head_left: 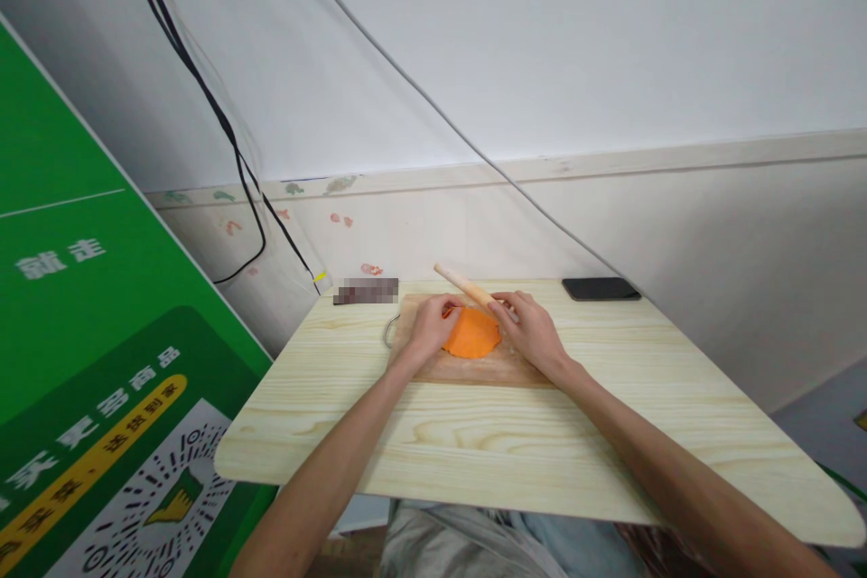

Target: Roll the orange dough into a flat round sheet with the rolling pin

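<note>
A flat orange piece of dough (472,336) lies on a wooden cutting board (467,368) on a pale wood table (528,433). My left hand (428,325) rests at the dough's left edge, fingers curled onto it. My right hand (532,330) sits at the dough's right edge, its fingers over the near end of a wooden rolling pin (464,284). The pin's other end sticks out toward the back left. How firmly each hand grips is hard to tell.
A black phone (601,289) lies at the table's far right corner. A blurred dark object (366,291) sits at the far left edge. A green printed banner (95,352) stands to the left. Cables (223,126) hang down the white wall behind.
</note>
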### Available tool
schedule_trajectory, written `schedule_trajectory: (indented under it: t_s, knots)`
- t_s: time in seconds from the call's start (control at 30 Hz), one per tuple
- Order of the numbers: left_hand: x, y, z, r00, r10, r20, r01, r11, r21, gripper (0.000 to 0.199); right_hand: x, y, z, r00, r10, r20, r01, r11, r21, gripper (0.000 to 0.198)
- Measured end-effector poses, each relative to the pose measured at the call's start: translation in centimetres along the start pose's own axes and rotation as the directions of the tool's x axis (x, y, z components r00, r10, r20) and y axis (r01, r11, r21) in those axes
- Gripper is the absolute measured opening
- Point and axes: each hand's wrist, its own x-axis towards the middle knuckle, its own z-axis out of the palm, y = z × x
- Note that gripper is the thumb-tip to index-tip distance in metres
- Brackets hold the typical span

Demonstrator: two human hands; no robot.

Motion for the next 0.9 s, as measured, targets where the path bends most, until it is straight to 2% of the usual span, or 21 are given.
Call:
schedule_trajectory:
  t_s: [0.4,0.57,0.73,0.9]
  knots:
    - [-0.1,0.3,-0.3,0.998,-0.055,-0.006,0.054,0.989,-0.136,0.017,-0.1,0.0,-0.1,1.000,-0.007,0.003,0.007,1.000,-0.024,0.033]
    - [-0.2,0.7,-0.3,0.997,-0.069,-0.018,0.065,0.987,-0.145,0.016,0.0,0.1,0.0,1.000,-0.009,0.002,0.009,1.000,-0.014,0.034]
    - [-0.5,1.2,-0.3,0.996,-0.073,-0.046,0.072,0.997,-0.030,0.017,0.0,0.2,0.2,1.000,-0.013,-0.003,0.013,1.000,-0.008,0.034]
    - [-1.1,2.0,-0.4,0.999,0.013,-0.052,-0.005,0.988,0.154,0.021,0.0,0.5,0.2,1.000,-0.008,0.001,0.008,1.000,-0.012,0.032]
